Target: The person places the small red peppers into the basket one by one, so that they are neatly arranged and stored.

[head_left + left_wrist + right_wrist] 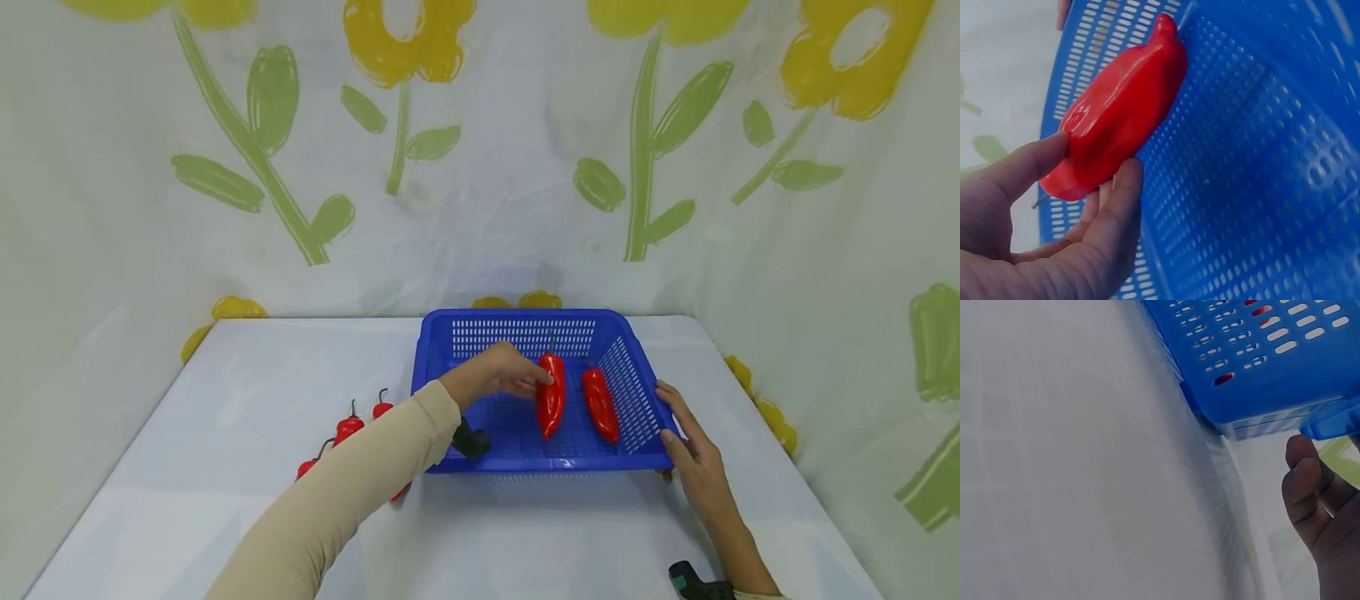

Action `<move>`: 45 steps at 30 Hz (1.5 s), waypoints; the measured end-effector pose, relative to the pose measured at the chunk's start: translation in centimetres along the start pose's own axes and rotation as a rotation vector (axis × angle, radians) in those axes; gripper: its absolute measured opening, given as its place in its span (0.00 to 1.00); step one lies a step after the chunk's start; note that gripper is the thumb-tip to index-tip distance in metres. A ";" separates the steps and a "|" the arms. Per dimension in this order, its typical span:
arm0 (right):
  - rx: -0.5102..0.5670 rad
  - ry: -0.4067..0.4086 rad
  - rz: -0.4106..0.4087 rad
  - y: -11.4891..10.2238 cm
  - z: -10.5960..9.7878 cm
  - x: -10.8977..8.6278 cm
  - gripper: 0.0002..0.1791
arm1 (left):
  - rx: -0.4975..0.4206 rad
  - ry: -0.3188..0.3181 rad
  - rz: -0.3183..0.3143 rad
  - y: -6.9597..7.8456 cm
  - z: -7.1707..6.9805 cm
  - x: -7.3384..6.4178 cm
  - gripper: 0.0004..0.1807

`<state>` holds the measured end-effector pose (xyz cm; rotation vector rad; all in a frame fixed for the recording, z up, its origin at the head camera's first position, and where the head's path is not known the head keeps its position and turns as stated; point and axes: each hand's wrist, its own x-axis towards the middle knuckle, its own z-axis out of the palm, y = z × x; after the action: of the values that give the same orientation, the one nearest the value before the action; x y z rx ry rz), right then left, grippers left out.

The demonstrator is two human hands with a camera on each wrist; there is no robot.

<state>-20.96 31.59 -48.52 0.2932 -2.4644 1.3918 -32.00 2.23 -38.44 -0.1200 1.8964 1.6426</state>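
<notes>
Just one pepper [551, 407] in hand [508, 370]

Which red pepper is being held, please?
The pepper in the left hand, left of the one lying in the blue basket; that and those on the table are unheld.

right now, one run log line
left hand: pinches red pepper | right hand: grips blue basket by rim | second pepper: in basket

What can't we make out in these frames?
- Head: full shapes and count of the table peppers; the left sleeve covers some.
- Right wrist: contents of the basket; its wall hides all but red glimpses through slots.
- Right wrist: rest of the right hand; right edge cuts it off.
- Left wrist: rest of the left hand; left and bottom edges crop it.
</notes>
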 end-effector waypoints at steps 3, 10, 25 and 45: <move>0.011 0.002 0.020 0.0 0.1 -0.3 0.29 | -0.014 -0.033 -0.049 -0.5 0.3 0.6 0.26; 0.003 0.001 -0.020 0.1 -0.1 -0.4 0.29 | -0.027 -0.021 -0.045 -1.0 1.4 1.7 0.40; 0.018 -0.008 -0.014 0.6 -0.1 -0.3 0.29 | -0.048 0.028 -0.065 -1.4 3.1 4.2 0.35; 0.041 -0.002 -0.061 0.7 0.1 0.3 0.30 | 0.024 0.079 -0.065 -1.1 4.0 4.6 0.29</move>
<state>-21.48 31.84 -49.02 0.3765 -2.4097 1.4187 -33.66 7.19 -41.82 -0.2372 1.9491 1.5928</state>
